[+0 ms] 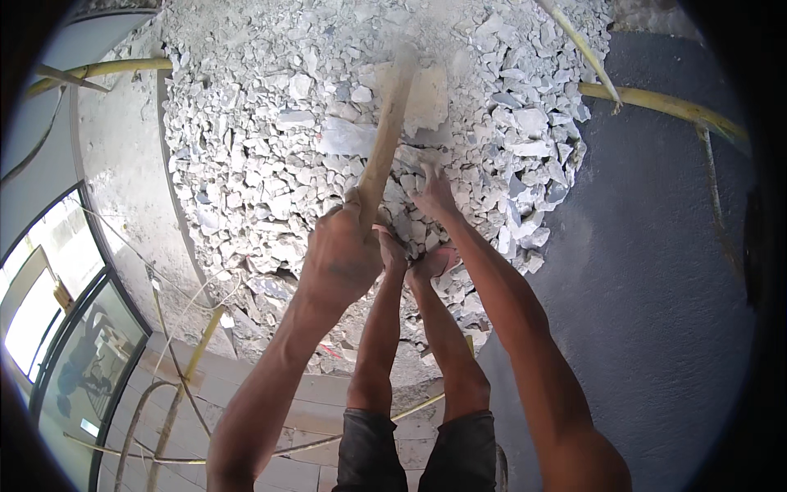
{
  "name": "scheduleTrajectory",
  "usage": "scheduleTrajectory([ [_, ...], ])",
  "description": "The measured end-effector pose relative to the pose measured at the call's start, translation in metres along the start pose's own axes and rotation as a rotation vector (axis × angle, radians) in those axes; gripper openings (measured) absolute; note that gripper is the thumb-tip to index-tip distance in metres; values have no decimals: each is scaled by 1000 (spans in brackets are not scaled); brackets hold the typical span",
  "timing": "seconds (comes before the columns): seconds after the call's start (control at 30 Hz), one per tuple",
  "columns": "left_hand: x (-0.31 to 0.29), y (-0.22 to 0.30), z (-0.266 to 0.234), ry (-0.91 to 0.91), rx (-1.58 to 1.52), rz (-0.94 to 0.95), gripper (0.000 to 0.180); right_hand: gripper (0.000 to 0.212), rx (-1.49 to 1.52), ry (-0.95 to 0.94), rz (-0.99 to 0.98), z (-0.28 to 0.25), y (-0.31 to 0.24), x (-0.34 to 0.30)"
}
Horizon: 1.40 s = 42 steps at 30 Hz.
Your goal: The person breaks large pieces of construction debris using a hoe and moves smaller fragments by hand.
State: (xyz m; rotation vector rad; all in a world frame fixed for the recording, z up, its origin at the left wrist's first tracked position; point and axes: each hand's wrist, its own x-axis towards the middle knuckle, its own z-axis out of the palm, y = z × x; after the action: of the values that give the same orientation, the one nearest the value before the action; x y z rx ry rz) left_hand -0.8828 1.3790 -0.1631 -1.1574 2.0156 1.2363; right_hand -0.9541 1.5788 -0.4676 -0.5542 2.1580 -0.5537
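My left hand is wrapped round a long wooden tool handle, raised over the rubble. The handle's far end is blurred and pale with dust, so I cannot make out a head on it. My right hand reaches down to the rubble, fingers apart, with its fingertips by a grey stone. Whether they touch it, I cannot tell. Beyond the stone lie a flat grey slab and a beige slab, the latter partly behind the handle. My bare feet stand among the broken stones.
Broken stone covers a wide heap around my feet. Dark grey flooring or wall surface lies to the right. Bamboo poles jut in on both sides. At the lower left are a window and thin poles.
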Motion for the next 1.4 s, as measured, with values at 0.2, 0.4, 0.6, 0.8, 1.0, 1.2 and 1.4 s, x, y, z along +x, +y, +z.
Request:
scheduleTrajectory([
  [0.2,4,-29,-25,113,116,97,47,79,-312,179,26,41,21,66],
  [0.4,1,-37,-18,61,91,-142,52,71,-277,273,-98,32,37,23],
  [0.6,8,13,-10,36,93,-201,50,63,15,345,196,0,119,-150],
  [0.8,17,42,17,73,151,-63,43,71,-114,340,683,-27,239,-303],
  [1.0,23,50,19,30,217,-67,30,57,221,121,600,-41,210,-282],
  [1.2,22,62,15,12,206,-93,36,46,547,54,176,-98,78,-185],
  [1.4,31,46,19,48,274,-52,35,41,720,-42,149,-85,21,-164],
])
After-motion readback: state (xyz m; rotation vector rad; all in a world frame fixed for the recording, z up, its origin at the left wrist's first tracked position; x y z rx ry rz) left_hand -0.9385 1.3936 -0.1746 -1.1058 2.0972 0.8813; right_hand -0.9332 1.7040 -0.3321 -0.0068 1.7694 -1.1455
